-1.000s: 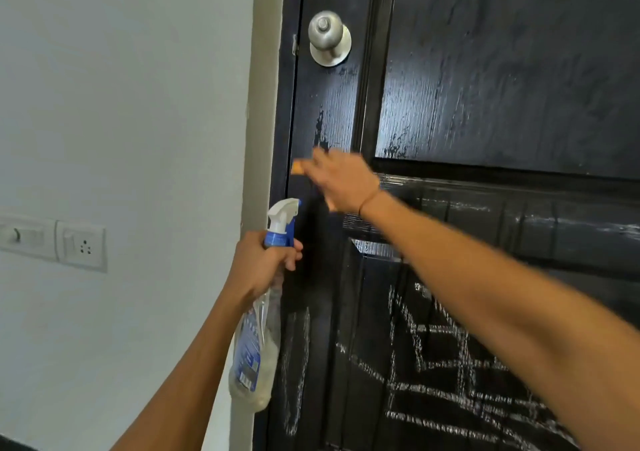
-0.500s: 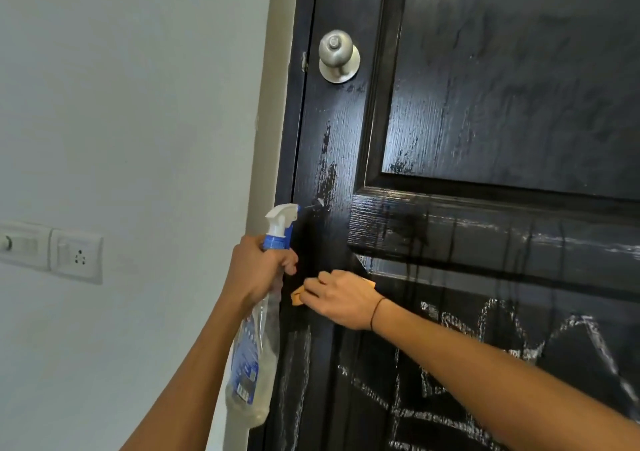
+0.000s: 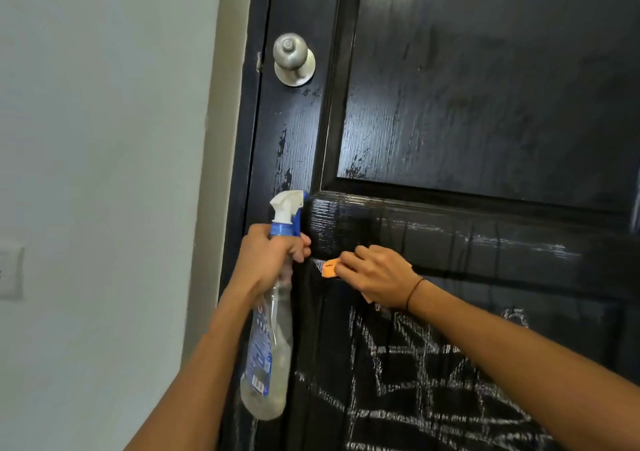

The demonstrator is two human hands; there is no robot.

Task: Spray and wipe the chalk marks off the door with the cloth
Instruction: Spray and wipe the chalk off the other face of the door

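Head view: the right hand has dropped from beside the door edge a second ago to the black door's middle rail, pressing the orange cloth flat, fingers curled over it. The left hand still grips the spray bottle, long axis upright, nozzle pointing right at the door. Chalk marks lie below.

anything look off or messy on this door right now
Yes: white chalk marks still cover the lower panel of the door, and wet drips run down the rail beside the right hand pressing the cloth.
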